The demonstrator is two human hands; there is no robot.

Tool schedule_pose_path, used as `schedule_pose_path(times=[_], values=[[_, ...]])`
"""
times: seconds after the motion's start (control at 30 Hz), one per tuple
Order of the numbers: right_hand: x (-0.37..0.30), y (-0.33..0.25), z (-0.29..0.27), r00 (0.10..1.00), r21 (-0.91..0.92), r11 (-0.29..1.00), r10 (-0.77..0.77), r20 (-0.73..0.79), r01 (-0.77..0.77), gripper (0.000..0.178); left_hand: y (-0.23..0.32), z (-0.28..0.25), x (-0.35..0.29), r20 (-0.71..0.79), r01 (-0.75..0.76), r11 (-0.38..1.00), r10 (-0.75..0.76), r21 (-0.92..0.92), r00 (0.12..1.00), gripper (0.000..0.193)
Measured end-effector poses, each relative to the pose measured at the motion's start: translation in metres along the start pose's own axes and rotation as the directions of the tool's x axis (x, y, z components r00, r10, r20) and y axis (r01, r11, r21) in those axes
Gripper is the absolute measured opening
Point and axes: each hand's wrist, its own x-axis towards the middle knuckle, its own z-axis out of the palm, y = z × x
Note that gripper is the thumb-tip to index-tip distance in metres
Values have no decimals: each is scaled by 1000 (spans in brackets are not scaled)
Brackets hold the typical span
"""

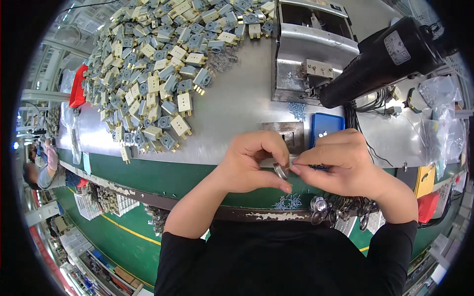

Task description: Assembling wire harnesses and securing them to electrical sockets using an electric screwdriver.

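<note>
Between the thumb and forefinger of my left hand (252, 163) is a small round metal part (280, 171), tilted on its edge. My right hand (340, 160) is closed in a pinch right beside that part; what its fingertips hold is too small to make out. Both hands are above the green strip along the table's front edge. Just beyond them, a flat metal fixture plate (286, 133) lies next to a blue tray (327, 126). Small screws (288, 202) are scattered on the near edge below my hands.
A large heap of grey and cream plug-like parts (153, 84) covers the left of the table, with metal springs (224, 61) beside it. At the back right stands a metal machine (316, 49) with a black cylinder (380, 61). Round metal parts with wires (320, 204) sit near my right forearm.
</note>
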Motion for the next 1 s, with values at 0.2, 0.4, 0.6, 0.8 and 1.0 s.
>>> schedule_pose_path(times=[0.2,0.4,0.6,0.8,1.0], values=[[-5,6,3,983,-264,950,-181,-24,168,14,0,10,1,-75,-245,805,335,540,939,43],[-3,7,5,974,-292,934,-223,-32,204,16,0,9,1,-59,-303,729,425,614,903,45],[-2,6,7,954,-383,885,-297,-28,264,17,2,9,1,-48,-319,649,481,691,875,43],[-5,2,4,969,-328,919,-244,-37,219,17,22,6,6,30,-294,617,401,730,916,29],[0,-11,2,995,-254,962,-92,40,99,23,27,6,1,91,-295,372,479,880,873,30]])
